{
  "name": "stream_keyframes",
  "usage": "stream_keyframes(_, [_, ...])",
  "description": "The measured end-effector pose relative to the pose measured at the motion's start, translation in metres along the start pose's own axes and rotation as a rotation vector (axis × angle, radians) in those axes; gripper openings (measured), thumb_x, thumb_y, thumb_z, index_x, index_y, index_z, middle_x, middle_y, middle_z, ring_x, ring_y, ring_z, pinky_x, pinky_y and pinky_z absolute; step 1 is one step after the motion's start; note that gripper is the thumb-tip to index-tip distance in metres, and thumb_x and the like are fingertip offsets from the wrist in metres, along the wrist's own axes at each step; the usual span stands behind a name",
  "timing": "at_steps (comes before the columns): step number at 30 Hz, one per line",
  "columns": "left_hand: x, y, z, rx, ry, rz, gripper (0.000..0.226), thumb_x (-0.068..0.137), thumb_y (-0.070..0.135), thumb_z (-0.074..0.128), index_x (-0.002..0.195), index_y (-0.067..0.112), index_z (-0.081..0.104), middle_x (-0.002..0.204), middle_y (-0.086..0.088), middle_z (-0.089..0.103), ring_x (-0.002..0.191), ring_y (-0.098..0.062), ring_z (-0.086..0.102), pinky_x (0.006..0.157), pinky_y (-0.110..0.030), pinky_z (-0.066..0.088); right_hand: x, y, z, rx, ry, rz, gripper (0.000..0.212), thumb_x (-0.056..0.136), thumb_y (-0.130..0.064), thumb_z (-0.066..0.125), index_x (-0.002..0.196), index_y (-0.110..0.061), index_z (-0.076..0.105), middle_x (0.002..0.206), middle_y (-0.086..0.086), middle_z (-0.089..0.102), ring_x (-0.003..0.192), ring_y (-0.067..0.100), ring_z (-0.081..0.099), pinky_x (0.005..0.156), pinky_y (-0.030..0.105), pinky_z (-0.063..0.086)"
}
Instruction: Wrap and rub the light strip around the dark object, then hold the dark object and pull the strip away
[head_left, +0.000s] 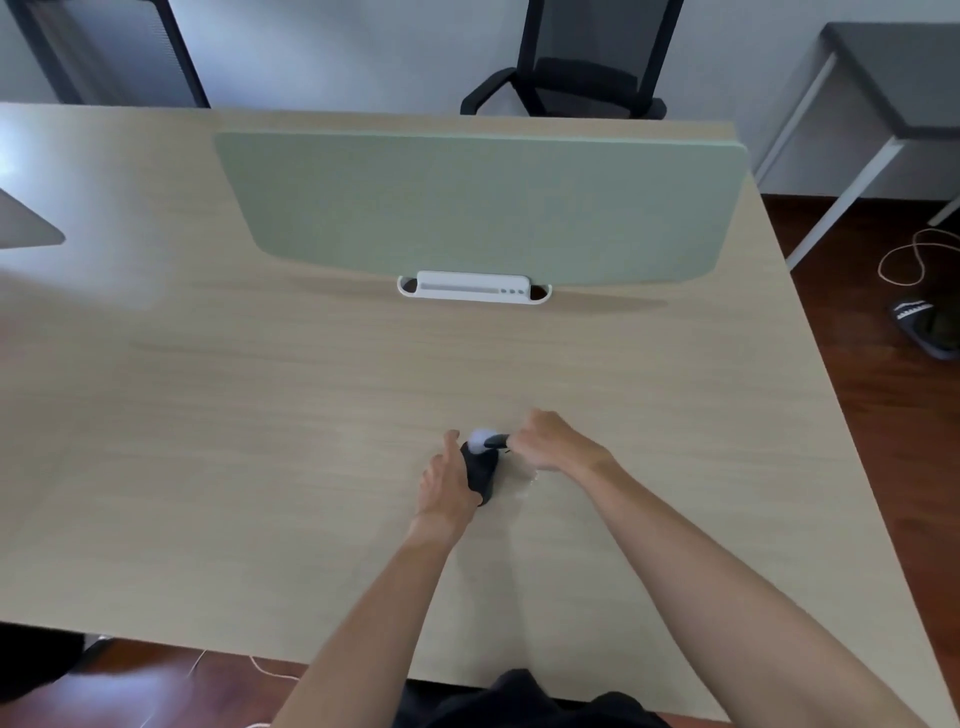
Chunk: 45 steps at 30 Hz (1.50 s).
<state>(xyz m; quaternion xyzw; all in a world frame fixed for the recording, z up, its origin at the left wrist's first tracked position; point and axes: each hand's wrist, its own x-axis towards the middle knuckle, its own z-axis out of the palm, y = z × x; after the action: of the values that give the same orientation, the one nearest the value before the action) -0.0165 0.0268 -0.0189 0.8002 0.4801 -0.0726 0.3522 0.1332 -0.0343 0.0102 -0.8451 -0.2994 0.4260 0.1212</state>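
A small black object (482, 475) stands on the light wooden desk (260, 441), with something white (480, 439) at its top. My left hand (447, 480) wraps around its left side and holds it. My right hand (550, 441) pinches a short dark stick-like piece (497, 441) that reaches into the white part. What the black object is stays unclear, since my hands and blur hide its details. A faint transparent wrapper (524, 480) lies on the desk just right of it.
A pale green divider panel (478, 202) stands across the desk's far side, with a white socket box (474, 287) at its foot. A black office chair (576, 62) is behind it. A grey side table (883, 93), a cable (904, 260) and a slipper (927, 327) are at the right.
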Motion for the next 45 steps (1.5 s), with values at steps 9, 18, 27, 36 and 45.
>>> stream_keyframes(9, [0.002, -0.002, 0.003, -0.166, 0.023, -0.033, 0.087, 0.075, 0.003, 0.067, 0.147, 0.014, 0.019, 0.096, -0.006, 0.050, 0.089, -0.029, 0.053, 0.073, -0.038, 0.050, -0.012, 0.011, 0.036, 0.070, 0.022, 0.006, 0.018, 0.085, -0.016, 0.046, 0.068, -0.011, 0.043, 0.070, 0.004, 0.047, 0.060, 0.025, 0.045, 0.050, 0.027, 0.030])
stream_keyframes(18, [0.005, -0.009, 0.008, -0.243, 0.043, -0.048, 0.077, 0.073, 0.000, 0.067, 0.140, 0.014, 0.032, 0.094, -0.009, 0.055, 0.089, -0.028, 0.052, 0.068, -0.033, 0.045, -0.031, 0.024, 0.045, 0.237, 0.118, -0.028, 0.011, 0.093, -0.025, 0.041, 0.100, -0.019, 0.047, 0.096, 0.012, 0.055, 0.056, 0.017, 0.044, 0.049, 0.028, 0.034])
stream_keyframes(27, [0.007, -0.022, 0.008, -0.307, 0.049, -0.014, 0.054, 0.076, 0.000, 0.062, 0.125, 0.018, 0.050, 0.098, -0.015, 0.059, 0.080, -0.029, 0.057, 0.058, -0.032, 0.045, -0.065, 0.027, 0.075, 0.335, 0.060, 0.055, 0.036, 0.084, -0.020, 0.049, 0.056, -0.022, 0.027, 0.056, -0.004, 0.029, 0.050, 0.017, 0.020, 0.041, 0.026, 0.015])
stream_keyframes(36, [0.007, -0.030, 0.006, -0.346, -0.003, 0.070, 0.057, 0.070, 0.008, 0.073, 0.122, 0.017, 0.053, 0.095, -0.001, 0.058, 0.091, -0.023, 0.060, 0.074, -0.031, 0.051, -0.102, 0.065, 0.107, 0.435, 0.293, 0.195, 0.021, 0.095, -0.024, 0.049, 0.076, -0.015, 0.046, 0.071, 0.001, 0.054, 0.057, 0.016, 0.046, 0.049, 0.025, 0.035])
stream_keyframes(45, [-0.014, -0.088, 0.027, 0.163, 0.209, 0.311, 0.050, 0.094, 0.029, 0.042, 0.141, 0.011, 0.042, 0.142, -0.001, 0.044, 0.132, -0.025, 0.043, 0.105, -0.033, 0.040, -0.094, 0.060, 0.126, 0.241, 0.389, 0.314, 0.023, 0.099, -0.031, 0.052, 0.095, -0.012, 0.039, 0.090, 0.004, 0.051, 0.081, 0.026, 0.051, 0.067, 0.034, 0.042])
